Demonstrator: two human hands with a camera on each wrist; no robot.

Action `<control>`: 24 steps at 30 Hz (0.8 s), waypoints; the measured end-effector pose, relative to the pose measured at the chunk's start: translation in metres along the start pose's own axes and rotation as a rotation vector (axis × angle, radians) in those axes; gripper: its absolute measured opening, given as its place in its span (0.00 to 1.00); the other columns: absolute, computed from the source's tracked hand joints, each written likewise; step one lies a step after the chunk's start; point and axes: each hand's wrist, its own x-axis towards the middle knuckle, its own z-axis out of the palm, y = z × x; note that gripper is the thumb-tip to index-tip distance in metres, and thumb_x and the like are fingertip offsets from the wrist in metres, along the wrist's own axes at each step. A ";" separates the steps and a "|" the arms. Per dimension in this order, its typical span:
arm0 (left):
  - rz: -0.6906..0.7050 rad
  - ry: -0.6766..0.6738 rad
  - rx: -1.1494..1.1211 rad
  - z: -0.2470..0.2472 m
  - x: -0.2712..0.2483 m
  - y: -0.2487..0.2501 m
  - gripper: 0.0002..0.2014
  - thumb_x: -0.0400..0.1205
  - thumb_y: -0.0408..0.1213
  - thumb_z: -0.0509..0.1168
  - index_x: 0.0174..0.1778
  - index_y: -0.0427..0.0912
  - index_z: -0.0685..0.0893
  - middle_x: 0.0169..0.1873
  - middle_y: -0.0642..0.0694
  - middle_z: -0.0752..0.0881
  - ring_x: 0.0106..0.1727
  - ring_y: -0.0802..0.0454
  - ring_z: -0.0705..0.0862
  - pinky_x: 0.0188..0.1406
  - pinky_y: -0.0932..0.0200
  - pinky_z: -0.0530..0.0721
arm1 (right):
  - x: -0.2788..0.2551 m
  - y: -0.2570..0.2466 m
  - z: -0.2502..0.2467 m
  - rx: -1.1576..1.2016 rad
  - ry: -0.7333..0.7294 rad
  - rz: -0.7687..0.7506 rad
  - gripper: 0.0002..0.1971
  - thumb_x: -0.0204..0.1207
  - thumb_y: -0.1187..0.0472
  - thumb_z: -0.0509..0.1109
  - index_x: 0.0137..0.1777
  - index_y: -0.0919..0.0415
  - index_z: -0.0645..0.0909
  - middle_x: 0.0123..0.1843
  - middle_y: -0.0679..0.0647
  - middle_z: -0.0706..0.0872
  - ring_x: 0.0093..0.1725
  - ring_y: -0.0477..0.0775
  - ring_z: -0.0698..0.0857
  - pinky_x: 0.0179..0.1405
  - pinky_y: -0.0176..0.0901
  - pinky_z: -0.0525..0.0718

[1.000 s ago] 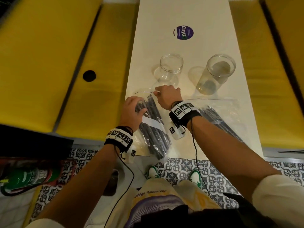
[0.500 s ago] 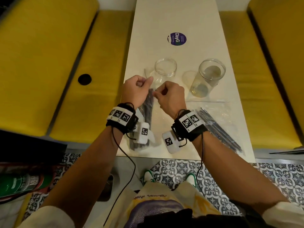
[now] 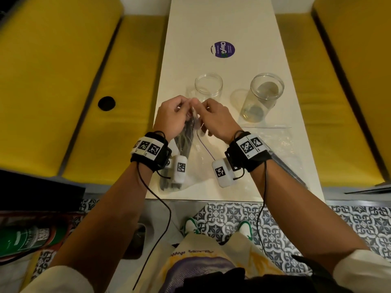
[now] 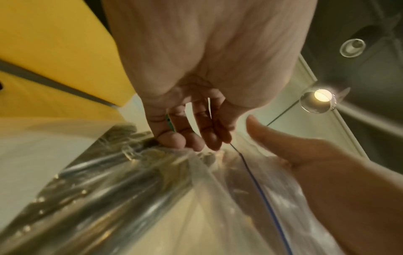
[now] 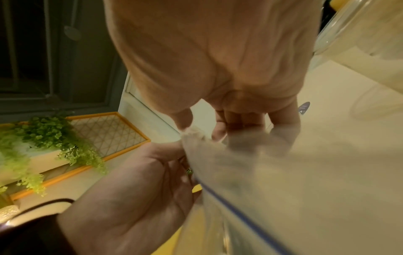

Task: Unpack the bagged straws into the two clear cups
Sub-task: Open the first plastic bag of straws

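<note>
A clear zip bag (image 3: 188,142) of dark straws hangs lifted off the white table (image 3: 228,28), its top held between both hands. My left hand (image 3: 173,115) pinches one side of the bag mouth; the right hand (image 3: 215,117) pinches the other side. In the left wrist view the dark straws (image 4: 104,186) show through the bag, with a blue zip line (image 4: 261,198). In the right wrist view the bag (image 5: 283,189) fills the lower right. Two clear cups stand beyond the hands, the left cup (image 3: 208,86) and the right cup (image 3: 263,96). A second bag of straws (image 3: 281,149) lies under my right forearm.
A round purple sticker (image 3: 222,49) sits on the table's far part. Yellow bench cushions (image 3: 53,81) flank the table on both sides. The table's near edge (image 3: 211,200) runs below my wrists, above patterned floor tiles.
Both hands have lifted the bag's top off the table and come together at its mouth; a second ago the left hand pressed the bag flat while the right pinched its end.
</note>
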 end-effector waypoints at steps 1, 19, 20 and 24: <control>0.012 -0.022 0.011 0.000 0.000 0.001 0.12 0.93 0.37 0.62 0.53 0.39 0.90 0.31 0.54 0.84 0.28 0.65 0.81 0.32 0.66 0.81 | 0.000 -0.001 0.000 0.004 0.005 -0.011 0.29 0.88 0.35 0.62 0.55 0.65 0.79 0.38 0.57 0.95 0.26 0.49 0.87 0.24 0.34 0.79; 0.003 -0.015 -0.172 0.011 -0.006 0.014 0.13 0.87 0.34 0.62 0.35 0.45 0.80 0.27 0.54 0.79 0.30 0.58 0.75 0.32 0.59 0.76 | 0.007 -0.004 0.015 0.045 0.167 -0.160 0.21 0.94 0.58 0.57 0.34 0.52 0.68 0.31 0.48 0.76 0.31 0.47 0.73 0.37 0.44 0.72; -0.004 -0.008 -0.182 0.012 -0.007 0.015 0.14 0.87 0.34 0.62 0.34 0.46 0.80 0.28 0.53 0.80 0.30 0.57 0.76 0.32 0.58 0.77 | 0.007 -0.002 0.015 0.074 0.166 -0.156 0.21 0.93 0.58 0.57 0.34 0.51 0.68 0.31 0.48 0.76 0.30 0.48 0.73 0.36 0.44 0.72; -0.099 0.017 -0.293 0.007 -0.007 0.015 0.18 0.83 0.36 0.61 0.28 0.56 0.82 0.31 0.50 0.88 0.37 0.44 0.84 0.44 0.39 0.87 | 0.007 0.005 0.010 0.370 0.107 -0.073 0.18 0.94 0.57 0.55 0.40 0.59 0.71 0.36 0.68 0.79 0.28 0.56 0.75 0.29 0.45 0.76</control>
